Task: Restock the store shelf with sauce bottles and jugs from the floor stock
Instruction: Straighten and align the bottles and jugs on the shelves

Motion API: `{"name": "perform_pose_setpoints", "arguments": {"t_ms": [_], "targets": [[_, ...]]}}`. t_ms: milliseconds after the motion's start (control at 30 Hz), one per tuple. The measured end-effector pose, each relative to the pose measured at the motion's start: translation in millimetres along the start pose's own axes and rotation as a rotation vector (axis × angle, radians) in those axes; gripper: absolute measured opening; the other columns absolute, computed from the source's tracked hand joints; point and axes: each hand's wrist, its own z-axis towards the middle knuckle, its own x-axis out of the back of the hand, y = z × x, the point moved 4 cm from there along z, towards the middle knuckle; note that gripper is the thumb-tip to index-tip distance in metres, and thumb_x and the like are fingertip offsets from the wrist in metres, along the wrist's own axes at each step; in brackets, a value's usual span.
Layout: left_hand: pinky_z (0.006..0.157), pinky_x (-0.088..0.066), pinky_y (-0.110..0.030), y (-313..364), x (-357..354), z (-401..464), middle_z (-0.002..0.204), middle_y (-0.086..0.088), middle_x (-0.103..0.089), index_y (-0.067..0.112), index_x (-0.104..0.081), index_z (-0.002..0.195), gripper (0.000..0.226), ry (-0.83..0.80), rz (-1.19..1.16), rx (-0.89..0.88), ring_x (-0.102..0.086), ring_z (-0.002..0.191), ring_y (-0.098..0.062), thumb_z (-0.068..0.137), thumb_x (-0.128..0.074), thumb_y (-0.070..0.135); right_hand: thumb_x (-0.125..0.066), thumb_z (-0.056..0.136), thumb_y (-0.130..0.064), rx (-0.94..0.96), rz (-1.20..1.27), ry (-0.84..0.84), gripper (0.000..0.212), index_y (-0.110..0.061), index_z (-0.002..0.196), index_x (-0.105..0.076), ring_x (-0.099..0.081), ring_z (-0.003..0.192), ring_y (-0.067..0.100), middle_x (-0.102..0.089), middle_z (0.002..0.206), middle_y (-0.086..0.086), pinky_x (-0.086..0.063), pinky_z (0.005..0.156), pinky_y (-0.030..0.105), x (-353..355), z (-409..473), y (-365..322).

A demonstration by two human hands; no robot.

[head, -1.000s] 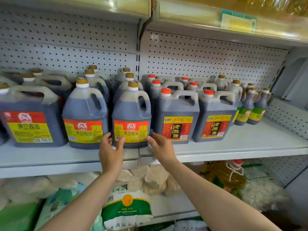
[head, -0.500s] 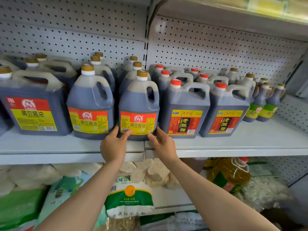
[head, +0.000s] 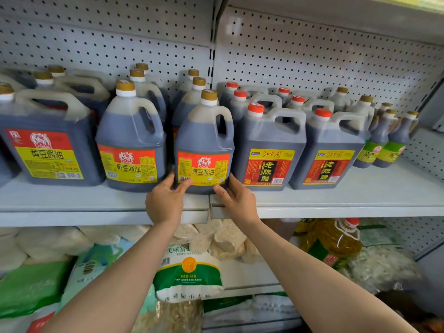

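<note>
A dark soy sauce jug (head: 204, 140) with a gold cap and a red and yellow label stands upright at the front of the grey shelf (head: 336, 200). My left hand (head: 165, 200) holds its lower left corner, thumb on the label. My right hand (head: 236, 198) holds its lower right corner, fingers against the side. Matching soy jugs (head: 131, 143) stand to its left, and a larger one (head: 45, 140) at the far left. Red-capped vinegar jugs (head: 269, 147) stand close on its right.
Small green-labelled bottles (head: 382, 143) stand at the right end of the row, with bare shelf beyond them. A perforated back panel (head: 312, 56) closes the rear. The shelf below holds a rice bag (head: 189, 270), an oil bottle (head: 334, 241) and other sacks.
Both hands have closed in from just in front of the jug to its lower corners. The view has dropped and moved nearer to the shelf.
</note>
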Motion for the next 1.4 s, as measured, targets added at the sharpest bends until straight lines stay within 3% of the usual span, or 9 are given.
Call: {"name": "perform_pose_setpoints", "arguments": {"t_ms": [200, 467, 667, 733, 833, 933, 1100, 1300, 1400], "targets": [[0.073, -0.056, -0.042, 1.5, 0.4, -1.1, 0.099, 0.008, -0.076, 0.035, -0.069, 0.12, 0.078, -0.008, -0.004, 0.001, -0.067, 0.092, -0.025, 0.068, -0.043, 0.086, -0.068, 0.079, -0.068, 0.01, -0.032, -0.005, 0.092, -0.017, 0.151, -0.044, -0.056, 0.13, 0.005, -0.06, 0.141, -0.008, -0.05, 0.107, 0.035, 1.3, -0.3, 0.1], [0.075, -0.056, -0.041, 4.1, 3.1, -3.9, 0.106, 0.008, -0.075, 0.035, -0.067, 0.125, 0.073, -0.033, -0.012, 0.016, -0.067, 0.097, -0.022, 0.072, -0.049, 0.082, -0.071, 0.082, -0.061, 0.036, -0.044, -0.025, 0.078, -0.022, 0.147, -0.05, -0.058, 0.124, 0.001, -0.066, 0.132, -0.014, -0.05, 0.105, 0.029, 5.4, -2.6, -4.3], [0.077, -0.056, -0.042, 7.1, 4.9, -4.8, 0.105, 0.008, -0.075, 0.036, -0.065, 0.126, 0.063, -0.085, -0.027, 0.018, -0.067, 0.097, -0.023, 0.078, -0.057, 0.075, -0.069, 0.071, -0.074, -0.018, -0.036, -0.046, 0.103, -0.019, 0.153, -0.04, -0.051, 0.133, 0.005, -0.055, 0.146, -0.009, -0.045, 0.111, 0.031, 6.2, -6.1, -7.5], [0.076, -0.053, -0.037, 9.1, 6.8, -4.2, 0.104, 0.005, -0.075, 0.03, -0.067, 0.123, 0.061, -0.134, -0.056, 0.014, -0.067, 0.098, -0.022, 0.079, -0.058, 0.072, -0.069, 0.075, -0.071, -0.039, -0.059, -0.059, 0.094, -0.021, 0.151, -0.044, -0.053, 0.131, 0.005, -0.058, 0.143, -0.011, -0.047, 0.109, 0.031, 7.8, -7.3, -9.1], [0.081, -0.044, -0.026, 21.0, 18.3, -5.0, 0.11, 0.002, -0.071, 0.017, -0.064, 0.129, 0.048, -0.165, -0.216, 0.051, -0.064, 0.105, -0.013, 0.089, -0.069, 0.044, -0.069, 0.087, -0.057, -0.006, -0.121, -0.023, 0.06, -0.018, 0.132, -0.06, -0.064, 0.112, 0.005, -0.07, 0.118, -0.014, -0.053, 0.096, 0.03, 17.6, -10.7, -22.1], [0.081, -0.039, -0.004, 46.3, 41.9, 5.3, 0.127, -0.003, -0.066, 0.011, -0.057, 0.136, 0.05, -0.077, -0.364, -0.036, -0.06, 0.108, -0.006, 0.092, -0.069, 0.032, -0.064, 0.092, -0.055, 0.086, -0.273, 0.194, 0.044, -0.021, 0.119, -0.068, -0.067, 0.09, 0.005, -0.076, 0.099, -0.011, -0.053, 0.076, 0.026, 37.7, -13.5, -51.7], [0.082, -0.036, 0.006, 110.4, 80.9, 50.3, 0.131, -0.003, -0.063, 0.011, -0.056, 0.135, 0.044, -0.021, -0.414, -0.253, -0.058, 0.112, -0.004, 0.094, -0.066, 0.025, -0.068, 0.09, -0.048, 0.34, -0.245, 0.37, 0.026, -0.025, 0.099, -0.076, -0.07, 0.081, 0.009, -0.076, 0.085, -0.01, -0.054, 0.076, 0.035, 66.9, 16.8, -121.7], [0.098, -0.036, -0.025, 170.3, 61.6, 121.5, 0.143, -0.002, -0.054, 0.02, -0.046, 0.146, 0.05, -0.228, -0.256, -0.229, -0.05, 0.129, -0.019, 0.101, -0.051, 0.042, -0.071, 0.081, -0.058, 0.508, -0.477, 0.198, 0.03, -0.037, 0.1, -0.078, -0.05, 0.114, 0.017, -0.075, 0.092, -0.014, -0.041, 0.083, 0.027, 95.1, 116.3, -194.4], [0.109, -0.033, -0.041, 174.5, 35.1, 149.3, 0.155, 0.0, -0.039, 0.026, -0.04, 0.15, 0.055, -0.377, -0.304, -0.067, -0.038, 0.14, -0.023, 0.101, -0.046, 0.049, -0.07, 0.075, -0.068, 0.507, -0.551, 0.053, 0.039, -0.036, 0.096, -0.079, -0.059, 0.111, 0.019, -0.077, 0.094, -0.015, -0.048, 0.095, 0.033, 97.3, 162.3, -216.6]]}}
